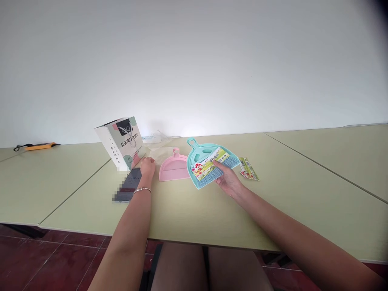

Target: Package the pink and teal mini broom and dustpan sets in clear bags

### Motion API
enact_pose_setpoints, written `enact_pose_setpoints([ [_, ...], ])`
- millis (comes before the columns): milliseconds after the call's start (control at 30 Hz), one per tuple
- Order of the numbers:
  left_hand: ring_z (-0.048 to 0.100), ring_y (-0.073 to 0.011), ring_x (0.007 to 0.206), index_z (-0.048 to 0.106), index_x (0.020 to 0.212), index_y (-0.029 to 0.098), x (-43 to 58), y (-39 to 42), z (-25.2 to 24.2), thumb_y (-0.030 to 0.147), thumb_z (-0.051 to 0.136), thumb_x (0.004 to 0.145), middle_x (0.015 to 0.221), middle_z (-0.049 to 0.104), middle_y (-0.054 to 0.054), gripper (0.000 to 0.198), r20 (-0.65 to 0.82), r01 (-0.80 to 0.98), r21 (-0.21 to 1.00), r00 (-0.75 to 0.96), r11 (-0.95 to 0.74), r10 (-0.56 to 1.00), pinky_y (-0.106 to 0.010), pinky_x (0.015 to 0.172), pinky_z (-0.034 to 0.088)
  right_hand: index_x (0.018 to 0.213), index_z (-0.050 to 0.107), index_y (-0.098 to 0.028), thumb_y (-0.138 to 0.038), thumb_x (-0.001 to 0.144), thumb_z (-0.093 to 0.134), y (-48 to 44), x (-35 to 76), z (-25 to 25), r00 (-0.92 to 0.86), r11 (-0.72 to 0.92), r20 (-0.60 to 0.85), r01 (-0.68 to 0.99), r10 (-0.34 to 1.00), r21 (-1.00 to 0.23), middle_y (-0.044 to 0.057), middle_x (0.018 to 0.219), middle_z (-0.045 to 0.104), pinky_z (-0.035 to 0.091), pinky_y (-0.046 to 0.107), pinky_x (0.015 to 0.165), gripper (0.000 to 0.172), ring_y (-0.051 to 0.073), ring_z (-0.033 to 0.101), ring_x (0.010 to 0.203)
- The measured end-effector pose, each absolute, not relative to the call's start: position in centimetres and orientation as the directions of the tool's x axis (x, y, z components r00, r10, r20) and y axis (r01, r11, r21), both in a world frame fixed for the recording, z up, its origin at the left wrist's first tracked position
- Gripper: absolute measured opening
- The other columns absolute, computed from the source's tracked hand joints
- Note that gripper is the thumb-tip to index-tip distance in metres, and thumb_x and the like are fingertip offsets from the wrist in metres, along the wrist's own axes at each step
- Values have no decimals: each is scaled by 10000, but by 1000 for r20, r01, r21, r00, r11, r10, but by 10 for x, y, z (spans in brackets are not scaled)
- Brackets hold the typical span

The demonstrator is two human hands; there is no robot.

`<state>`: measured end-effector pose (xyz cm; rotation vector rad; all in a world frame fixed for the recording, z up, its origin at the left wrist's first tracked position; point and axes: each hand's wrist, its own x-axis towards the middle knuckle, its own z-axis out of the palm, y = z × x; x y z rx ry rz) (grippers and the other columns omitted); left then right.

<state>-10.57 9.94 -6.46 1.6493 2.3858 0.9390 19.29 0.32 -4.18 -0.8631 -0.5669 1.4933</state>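
My right hand [228, 180] grips a teal dustpan [209, 147] and brush set by its lower right edge, raised and tilted above the table. Its thumb lies on the printed label card [209, 163], which covers part of the brush's blue bristles [212, 176]. My left hand [147, 166] rests closed beside a printed paper bag [129, 143], fingers curled; whatever is inside them, if anything, is hidden. A pink dustpan [174, 169] lies on the table between my hands. Under my left wrist's left side lies a phone [126, 188], partly blurred.
A second printed label card [249, 169] lies right of my right hand. Clear plastic wrapping [157, 147] sits behind the pink dustpan. An orange object with a black strap [39, 146] lies far left on the pale green table [303, 194], against a white wall.
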Motion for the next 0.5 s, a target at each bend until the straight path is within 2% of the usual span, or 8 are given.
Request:
enact_pose_setpoints([
  [100,618,-260,897,639,796,156,-104,97,-61,66,475,747,983,629,-147,193,335,807,561,-427,187,840,-351,765,462,935,629,-237,-163,760,649,3,194,-42,36,-126,-186,-607,982,-785,-4,1017,704,600,266,685,191,183,660,969],
  [200,604,-234,905,623,873,170,-101,90,-46,97,429,806,1088,575,-137,218,478,800,587,-466,125,744,-368,816,452,944,626,-240,-165,754,656,4,195,-43,42,-126,-189,-603,981,-788,-5,1018,704,599,266,692,207,182,658,973],
  [267,602,-189,835,610,886,182,-101,85,-33,123,426,830,1093,552,-111,202,617,776,631,-491,-12,615,-354,814,459,947,625,-241,-164,749,660,5,195,-43,47,-117,-182,-607,982,-786,-6,1036,700,596,263,695,215,181,654,983],
  [333,590,-134,732,600,868,182,-102,79,-20,148,444,839,1051,542,-83,162,726,724,653,-513,-224,459,-310,754,482,945,626,-242,-165,748,660,6,196,-43,48,-112,-177,-608,983,-786,-6,1050,697,593,265,697,214,183,651,989],
  [400,580,-90,672,592,864,177,-103,74,-10,170,458,841,1027,529,-62,136,761,649,648,-542,-398,356,-259,681,495,944,628,-244,-173,748,658,7,197,-42,30,-121,-173,-603,984,-788,-7,1052,697,588,273,707,211,185,649,991],
  [500,584,-59,652,588,849,171,-104,68,-3,182,488,819,1002,529,-41,105,754,547,649,-558,-529,347,-220,647,507,962,634,-244,-191,747,656,8,201,-42,-39,-151,-157,-581,987,-800,-7,1026,705,576,288,734,223,188,653,974],
])
